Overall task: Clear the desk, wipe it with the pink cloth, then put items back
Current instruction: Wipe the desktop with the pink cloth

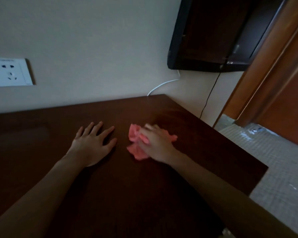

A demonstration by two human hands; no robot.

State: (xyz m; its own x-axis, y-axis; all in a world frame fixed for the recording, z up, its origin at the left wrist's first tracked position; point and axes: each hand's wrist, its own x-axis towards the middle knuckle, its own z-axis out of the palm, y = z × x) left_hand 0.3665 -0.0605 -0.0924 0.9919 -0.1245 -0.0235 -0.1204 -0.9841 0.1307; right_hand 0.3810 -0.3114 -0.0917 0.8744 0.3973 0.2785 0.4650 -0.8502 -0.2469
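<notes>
The dark brown desk (41, 138) fills the lower view, its top bare apart from my hands and the cloth. My left hand (93, 143) lies flat on the wood near the middle, fingers spread. To its right, my right hand (155, 143) presses down on the crumpled pink cloth (136, 152), with straight, slightly blurred fingers on top of it. Pink folds stick out to the left and right of that hand. The cloth sits toward the desk's right part.
A white wall socket (10, 73) is at the left on the wall behind the desk. A dark wall-mounted screen (213, 35) hangs at upper right, with a white cable (163, 84) and a black cable (208, 98) below it. Wooden door frame (273, 74) and grey carpet (273, 160) lie beyond the desk's right edge.
</notes>
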